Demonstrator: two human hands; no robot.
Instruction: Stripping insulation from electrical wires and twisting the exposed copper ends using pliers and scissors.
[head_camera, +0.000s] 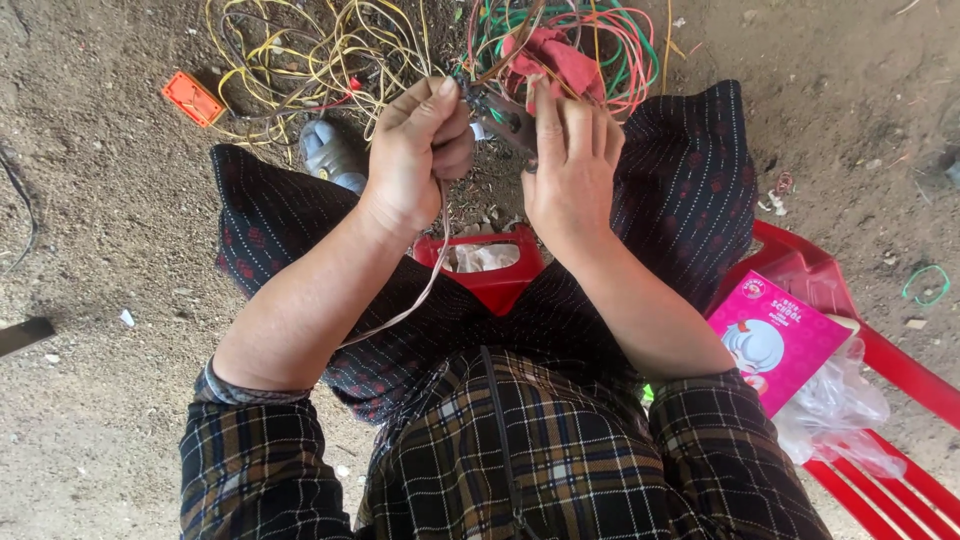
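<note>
My left hand (420, 150) is closed around a thin bare wire (420, 295) that trails down in a curve over my lap. Close beside it, my right hand (570, 165) grips a dark pair of pliers (505, 115) with its jaws at the wire's upper end between the two hands. Both hands are raised above my knees, over the dark patterned skirt (690, 190). A red cloth (555, 55) lies just beyond my right hand on a tangle of wires.
Yellow wires (300, 50) and green, red and orange wires (620, 40) lie heaped on the dirt ground ahead. An orange block (193, 98) sits far left. A red plastic stool (490, 280) is between my knees. A pink box (775, 340) and clear bag (840, 410) rest on a red plastic chair (900, 370).
</note>
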